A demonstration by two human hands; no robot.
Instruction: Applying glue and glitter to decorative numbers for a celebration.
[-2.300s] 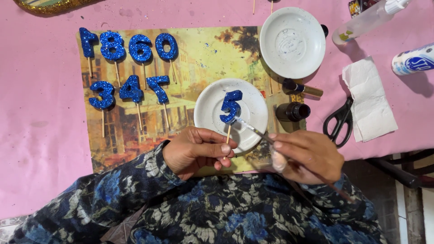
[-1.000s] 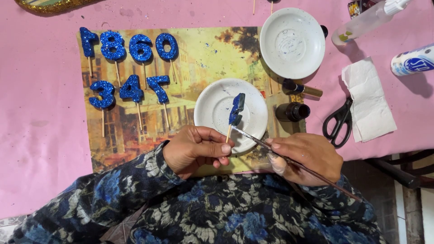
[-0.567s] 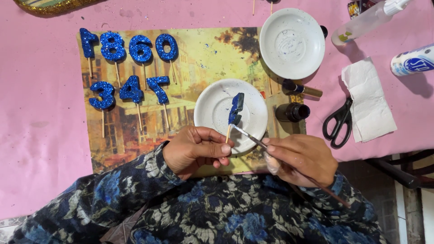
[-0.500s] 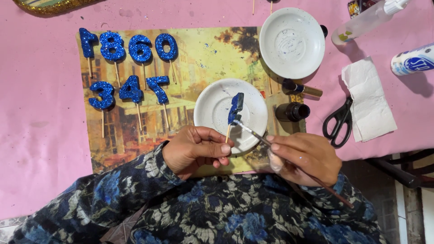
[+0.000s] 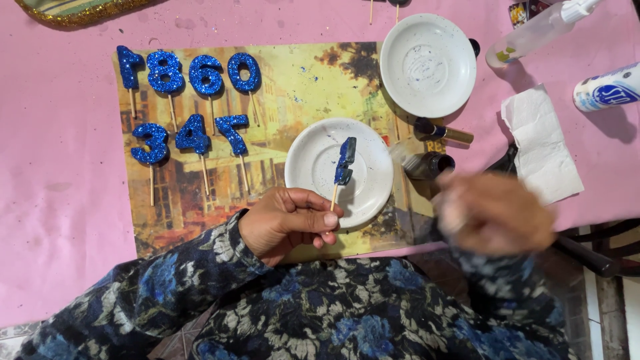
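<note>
Head view, looking down on a pink table cover. The landmark is the white saucer lying on a printed picture mat. The left hand, at the near edge of this saucer, is closed in a pinch, thumb and fingertips gripping the thin wooden stick of a blue glitter numeral; the numeral stands over the middle of the saucer, turned edge-on so that its shape cannot be read. The right hand lies to the right of the saucer, just off its rim and apart from the numeral; it is smeared by motion blur, so whether it is open or closed, and whether it holds anything, cannot be told. Left of the saucer, seven finished blue glitter numerals on sticks lie in two rows on the mat. Beyond the saucer, up and to the right, sits a second white saucer. Directly right of the landmark saucer stand two small dark bottles, and farther right lie a folded white paper napkin, a white glue bottle and a clear squeeze bottle. The person's sleeves are of dark blue floral cloth.
</note>
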